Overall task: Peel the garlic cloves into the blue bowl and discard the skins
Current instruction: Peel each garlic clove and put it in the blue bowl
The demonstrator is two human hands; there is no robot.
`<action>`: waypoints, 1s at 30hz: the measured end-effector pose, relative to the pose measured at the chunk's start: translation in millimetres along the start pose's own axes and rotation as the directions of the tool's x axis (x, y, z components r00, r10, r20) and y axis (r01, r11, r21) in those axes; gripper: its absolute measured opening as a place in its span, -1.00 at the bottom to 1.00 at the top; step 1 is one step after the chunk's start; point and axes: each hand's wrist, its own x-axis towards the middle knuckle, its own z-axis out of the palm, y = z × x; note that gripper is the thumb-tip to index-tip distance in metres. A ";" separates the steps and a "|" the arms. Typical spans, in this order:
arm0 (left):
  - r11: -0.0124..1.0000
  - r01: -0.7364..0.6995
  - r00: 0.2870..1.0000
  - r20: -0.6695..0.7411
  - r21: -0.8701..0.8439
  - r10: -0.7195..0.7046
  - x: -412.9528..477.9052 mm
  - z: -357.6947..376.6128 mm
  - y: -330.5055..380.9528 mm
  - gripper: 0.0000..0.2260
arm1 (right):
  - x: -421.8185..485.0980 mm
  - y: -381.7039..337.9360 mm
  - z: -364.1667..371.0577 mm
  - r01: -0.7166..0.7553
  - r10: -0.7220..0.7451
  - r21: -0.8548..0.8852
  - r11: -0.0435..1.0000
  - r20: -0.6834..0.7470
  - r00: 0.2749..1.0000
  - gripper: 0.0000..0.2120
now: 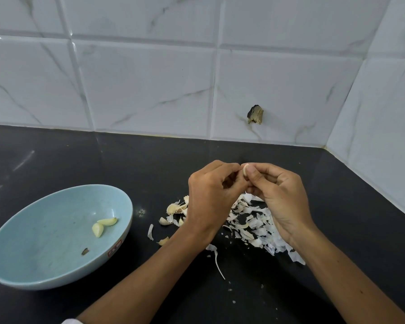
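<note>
Over the black counter [103, 160]: both hands meet above the heap of skins, with a single clove held between them.
Garlic clove [245, 170]: pale, upright, partly hidden by fingertips.
Right hand [281, 195]: thumb and forefinger pinch the clove; the other fingers are curled.
Left hand [211, 195]: fingers curled, thumb and fingertip closed on the clove's left edge.
Skins [255, 225]: a loose white papery heap on the counter beneath the hands, with stray flakes nearer the camera.
Blue bowl [45, 230]: stands on the counter left of the hands, apart from the skins.
Peeled cloves [103, 226]: two, touching, inside the bowl towards its right side.
Dark scrap [85, 251]: lies in the bowl, near the cloves.
Tiled wall [150, 78]: white, marbled, behind the counter.
</note>
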 end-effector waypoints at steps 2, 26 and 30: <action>1.000 -0.001 1.000 -0.006 0.000 0.001 0.4 -0.1 -0.4 -0.87 | 0.3 0.4 -0.3 -0.003 0.003 0.000 1.000 0.006 1.000 -0.87; 0.992 -0.080 0.997 -0.002 -0.101 0.080 2.3 1.3 2.5 -0.91 | 4.4 2.1 -4.8 0.270 -0.270 -0.095 0.958 0.017 0.963 -0.87; 0.991 -0.113 0.994 -0.011 -0.073 0.112 2.5 0.4 1.2 -0.93 | 4.6 2.7 -5.0 0.323 -0.320 -0.110 0.940 0.038 0.947 -0.85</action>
